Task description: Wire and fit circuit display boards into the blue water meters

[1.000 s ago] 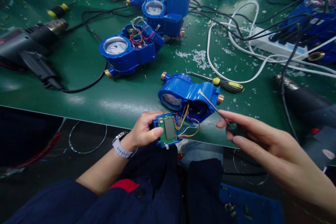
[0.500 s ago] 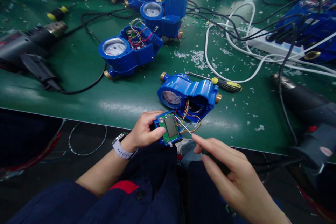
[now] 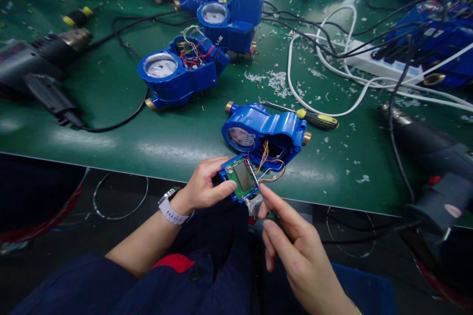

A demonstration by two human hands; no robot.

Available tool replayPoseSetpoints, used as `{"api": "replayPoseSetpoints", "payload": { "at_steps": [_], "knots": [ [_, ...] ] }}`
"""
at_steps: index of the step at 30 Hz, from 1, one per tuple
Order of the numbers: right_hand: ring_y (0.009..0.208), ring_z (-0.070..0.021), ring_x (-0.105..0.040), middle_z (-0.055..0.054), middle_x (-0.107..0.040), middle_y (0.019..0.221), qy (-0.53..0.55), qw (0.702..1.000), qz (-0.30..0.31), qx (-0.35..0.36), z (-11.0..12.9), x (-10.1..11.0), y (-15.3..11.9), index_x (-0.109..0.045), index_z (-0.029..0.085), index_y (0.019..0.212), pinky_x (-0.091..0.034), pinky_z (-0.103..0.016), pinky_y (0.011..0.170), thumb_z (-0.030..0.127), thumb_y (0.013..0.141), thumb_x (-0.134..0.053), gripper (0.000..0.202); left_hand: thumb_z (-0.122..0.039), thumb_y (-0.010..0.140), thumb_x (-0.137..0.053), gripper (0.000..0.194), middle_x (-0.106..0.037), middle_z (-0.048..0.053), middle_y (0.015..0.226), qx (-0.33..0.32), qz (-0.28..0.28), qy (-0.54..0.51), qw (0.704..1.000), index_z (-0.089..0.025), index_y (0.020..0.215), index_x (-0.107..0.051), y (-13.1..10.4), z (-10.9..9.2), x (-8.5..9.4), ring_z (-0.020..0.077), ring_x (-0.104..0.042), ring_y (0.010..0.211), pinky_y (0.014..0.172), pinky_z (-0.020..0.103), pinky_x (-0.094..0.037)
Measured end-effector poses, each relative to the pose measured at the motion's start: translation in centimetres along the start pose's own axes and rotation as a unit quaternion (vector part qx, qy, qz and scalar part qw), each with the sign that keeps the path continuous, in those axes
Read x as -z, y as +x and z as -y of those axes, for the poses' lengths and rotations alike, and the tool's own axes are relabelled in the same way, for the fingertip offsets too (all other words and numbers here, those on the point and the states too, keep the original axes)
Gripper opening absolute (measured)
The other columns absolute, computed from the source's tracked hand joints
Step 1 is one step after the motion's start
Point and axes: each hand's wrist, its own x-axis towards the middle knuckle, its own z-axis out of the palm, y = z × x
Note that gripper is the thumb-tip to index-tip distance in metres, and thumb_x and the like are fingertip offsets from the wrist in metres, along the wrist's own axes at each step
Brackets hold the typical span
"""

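Observation:
My left hand (image 3: 207, 187), with a watch at the wrist, grips a green circuit board (image 3: 243, 177) with a grey display, set in a blue cover. In my right hand (image 3: 291, 231) is a thin screwdriver (image 3: 254, 173); its shaft lies along the board's right edge and its handle is mostly hidden by my fingers. Coloured wires (image 3: 271, 161) run from the board into the open compartment of a blue water meter (image 3: 258, 125) just behind it. A yellow and black screwdriver (image 3: 320, 119) lies behind that meter's right end.
Two more blue meters (image 3: 170, 78) stand farther back on the green table (image 3: 177, 133). Heat guns (image 3: 48, 74) lie at left and right. A white power strip (image 3: 380, 61) with tangled cables sits at the right. Clear plastic scraps are scattered about. Part of another person shows at top right.
My right hand has moved left and closer to the board, its screwdriver now steeper along the board's edge. The board has shifted slightly right and tilted.

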Motion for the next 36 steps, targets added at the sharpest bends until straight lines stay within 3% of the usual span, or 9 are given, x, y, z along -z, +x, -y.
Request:
{"api": "replayPoseSetpoints", "payload": {
  "at_steps": [6,12,16,22,26,32,36],
  "knots": [
    [0.049,-0.0030,-0.041,-0.001,-0.050,0.097,0.148,0.987,-0.066,-0.019,-1.2,-2.5,0.8,-0.059,0.041,0.130,-0.040,-0.014,0.036,0.032,0.090,-0.061,0.041,-0.047,0.090,-0.050,0.035,-0.061,0.005,0.068,0.005,-0.031,0.011,0.999,-0.015,0.081,-0.062,0.0,-0.1,-0.3,0.0182,-0.057,0.062,0.059,0.030,-0.047],
    [0.048,-0.0019,-0.037,-0.001,-0.052,0.095,0.171,0.982,-0.075,-0.009,-1.3,-3.5,1.5,-0.062,0.040,0.127,-0.033,-0.012,0.035,0.029,0.088,-0.064,0.040,-0.043,0.087,-0.050,0.032,-0.057,0.003,0.062,0.016,-0.051,0.022,0.998,-0.016,0.073,-0.059,-0.2,0.0,-0.4,0.0169,-0.053,0.056,0.054,0.028,-0.042],
    [0.047,-0.0010,-0.034,0.000,-0.051,0.091,0.164,0.985,-0.044,-0.020,-0.5,-2.4,1.8,-0.063,0.040,0.126,-0.029,-0.012,0.036,0.029,0.088,-0.065,0.040,-0.043,0.086,-0.050,0.032,-0.056,0.003,0.061,0.018,-0.057,0.030,0.998,-0.016,0.070,-0.057,-0.3,0.1,-0.3,0.0164,-0.052,0.055,0.054,0.028,-0.042],
    [0.046,-0.0008,-0.030,0.001,-0.051,0.090,0.131,0.984,0.085,-0.091,1.9,1.8,3.0,-0.066,0.038,0.122,-0.021,-0.012,0.033,0.030,0.085,-0.068,0.038,-0.050,0.088,-0.047,0.040,-0.054,0.002,0.059,0.018,-0.051,0.014,0.998,-0.017,0.067,-0.056,-0.4,0.3,-0.2,0.0158,-0.051,0.054,0.053,0.028,-0.041],
    [0.046,-0.0010,-0.029,0.000,-0.052,0.090,0.074,0.984,0.131,-0.091,3.1,3.8,3.8,-0.065,0.032,0.125,-0.020,-0.013,0.034,0.032,0.085,-0.067,0.040,-0.053,0.089,-0.046,0.044,-0.054,0.002,0.059,0.021,-0.040,-0.004,0.999,-0.017,0.066,-0.057,-0.3,0.3,-0.1,0.0153,-0.050,0.053,0.051,0.028,-0.039],
    [0.050,-0.0028,-0.035,-0.002,-0.053,0.092,-0.067,0.987,0.143,-0.031,4.1,4.1,3.9,-0.061,0.025,0.131,-0.028,-0.015,0.037,0.029,0.092,-0.058,0.039,-0.051,0.089,-0.048,0.042,-0.053,0.002,0.059,0.018,-0.057,-0.015,0.998,-0.016,0.066,-0.056,-0.3,0.2,-0.2,0.0148,-0.048,0.053,0.052,0.028,-0.037],
    [0.049,-0.0018,-0.038,-0.001,-0.054,0.094,-0.040,0.991,0.125,-0.019,3.3,3.4,2.9,-0.060,0.032,0.132,-0.036,-0.016,0.041,0.024,0.093,-0.055,0.040,-0.049,0.089,-0.049,0.040,-0.051,0.001,0.059,0.013,-0.059,-0.016,0.998,-0.016,0.066,-0.055,-0.2,0.0,-0.3,0.0142,-0.046,0.052,0.051,0.027,-0.035]
  ]
}}
